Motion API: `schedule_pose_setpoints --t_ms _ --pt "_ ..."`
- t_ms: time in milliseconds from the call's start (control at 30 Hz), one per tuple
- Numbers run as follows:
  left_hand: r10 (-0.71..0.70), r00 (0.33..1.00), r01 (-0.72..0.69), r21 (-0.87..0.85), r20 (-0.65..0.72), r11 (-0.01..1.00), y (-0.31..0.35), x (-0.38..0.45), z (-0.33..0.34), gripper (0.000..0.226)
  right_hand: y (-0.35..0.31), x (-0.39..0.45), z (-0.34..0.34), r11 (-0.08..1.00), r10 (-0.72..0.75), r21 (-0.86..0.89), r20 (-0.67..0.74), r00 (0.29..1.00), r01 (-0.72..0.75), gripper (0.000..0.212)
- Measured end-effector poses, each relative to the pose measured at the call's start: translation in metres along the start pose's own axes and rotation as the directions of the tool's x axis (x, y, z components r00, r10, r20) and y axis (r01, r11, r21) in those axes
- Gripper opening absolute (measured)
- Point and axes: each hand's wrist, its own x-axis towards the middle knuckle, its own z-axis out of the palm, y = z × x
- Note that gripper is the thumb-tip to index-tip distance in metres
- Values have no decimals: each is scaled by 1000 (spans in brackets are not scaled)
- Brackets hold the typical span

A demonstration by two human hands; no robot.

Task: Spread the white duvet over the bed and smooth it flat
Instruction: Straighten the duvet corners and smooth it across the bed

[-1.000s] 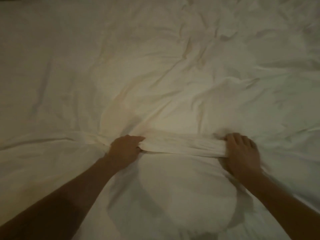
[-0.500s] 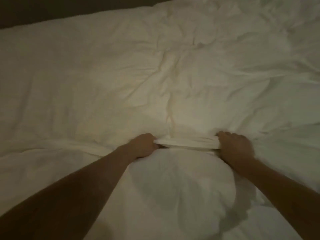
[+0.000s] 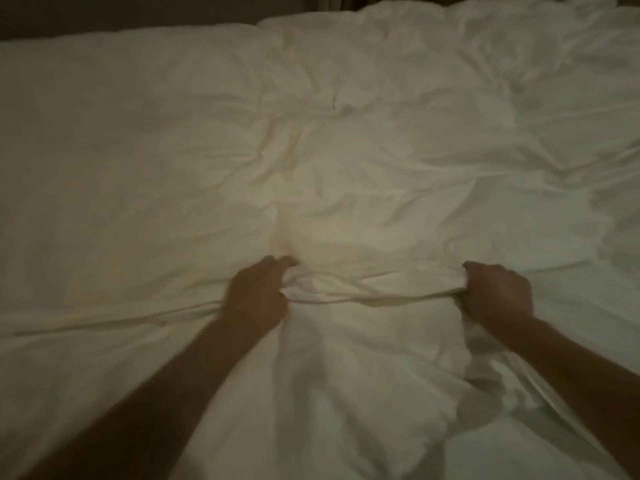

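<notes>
White duvet point(image 3: 346, 161) lying crumpled across the bed in dim light, creases fanning out from a bunched ridge near the front, left hand point(image 3: 254, 299) and right hand point(image 3: 497, 294) each gripping that ridge (fingers curled tight into the cloth), dark wall point(image 3: 121, 10) showing beyond the far edge

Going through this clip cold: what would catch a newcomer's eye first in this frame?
First, the two bare hands low in the middle of the view: the left hand and the right hand each grip one end of a bunched ridge of fabric stretched between them. Around them the white duvet fills nearly the whole frame, smoother on the left and heavily creased toward the far right. A dark strip shows beyond its far edge at top left.
</notes>
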Motion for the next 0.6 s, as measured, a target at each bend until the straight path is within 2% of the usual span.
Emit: schedule_pose_setpoints --t_ms 33,67,100,167,200,233,333,367,400,433,467,500,533,600 --pt "99 993 -102 -50 -61 994 23 -3 13 55 -6 6 9 1000 -25 17 25 999 25 11" --pt "182 981 -186 -72 -64 980 47 0 25 60 -10 13 14 998 -58 38 13 998 58 13" --pt "202 979 -203 -82 -25 976 72 9 33 64 -10 18 11 995 -79 60 0 997 79 11" --pt "143 987 -137 -78 78 987 117 36 36 63 1 25 -14 977 -105 182 -62 993 115 7" --pt "134 987 -129 -58 85 990 134 50 30 56 11 27 -33 954 -127 252 -142 982 160 10" --pt "147 989 -144 -79 35 986 145 62 20 48 22 26 -56 923 -138 320 -241 961 213 12" --pt "151 963 -210 -270 -225 940 149 76 -16 35 34 36 -98 810 -136 406 -572 809 423 14" --pt "109 972 -164 -268 -209 949 142 80 -19 38 31 47 -94 810 -130 394 -601 789 434 21" --pt "34 994 -55 -218 -100 974 133 86 -15 44 27 62 -82 835 -159 373 -539 827 404 26" --pt "-88 993 93 -68 73 993 122 92 -2 50 22 77 -61 888 -224 299 -384 896 350 29" --pt "-221 952 203 103 210 974 112 96 16 52 15 86 -37 929 -277 201 -178 944 310 32" --pt "-296 915 244 209 274 947 106 99 36 50 11 93 -13 955 -279 109 -2 960 278 36" --pt "-319 900 246 255 298 935 104 100 52 48 10 95 5 962 -271 26 94 958 270 39" --pt "-315 904 250 242 289 938 104 103 74 45 17 88 23 960 -280 13 74 957 280 42"
